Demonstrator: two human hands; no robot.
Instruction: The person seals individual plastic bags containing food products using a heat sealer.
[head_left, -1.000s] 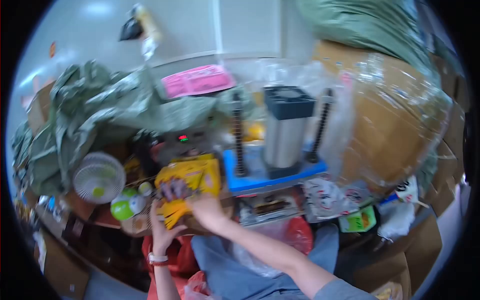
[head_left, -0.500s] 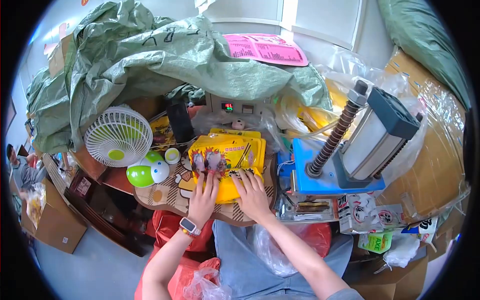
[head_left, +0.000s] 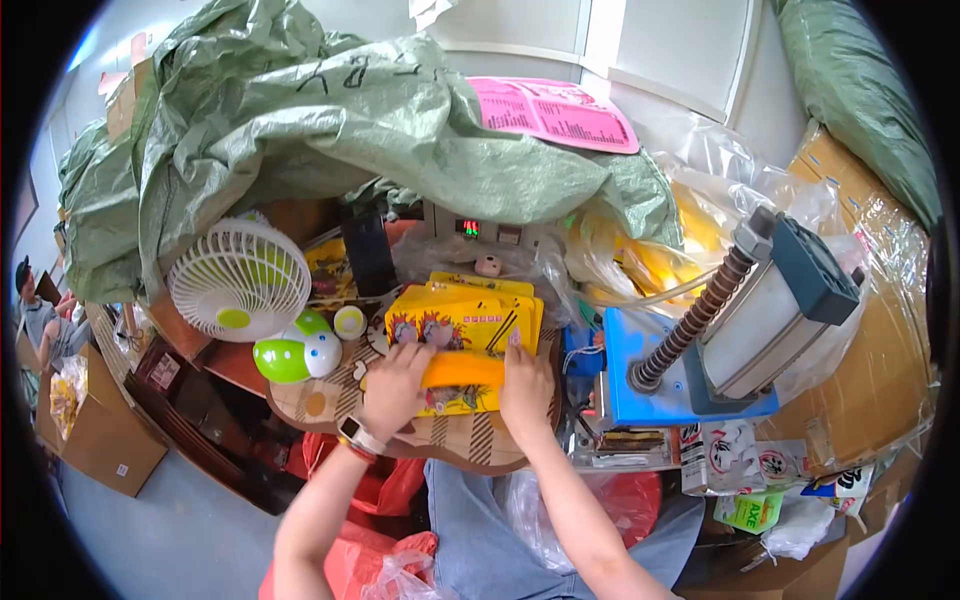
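Both hands are at a yellow packet (head_left: 463, 370), bent into a raised, motion-blurred fold between them. My left hand (head_left: 396, 388), with a watch at the wrist, has its fingers closed on the packet's left end. At the right end my right hand (head_left: 526, 388) grips it with fingers bent round the edge. Another printed yellow packet (head_left: 470, 400) lies beneath, partly hidden. Just behind them is a stack of yellow packets (head_left: 470, 322) with red and black print, on the brown patterned board (head_left: 480, 448).
At the left stand a white fan (head_left: 240, 278) and its green-and-white base (head_left: 297, 347). To the right, a blue-based press (head_left: 690, 380) rises high. A green woven sheet (head_left: 400, 140) drapes behind. A person (head_left: 55, 325) is at the far left.
My hands, flat and spread on the packets before, have closed on a packet and lifted its middle into a fold. The whole view has shifted slightly.
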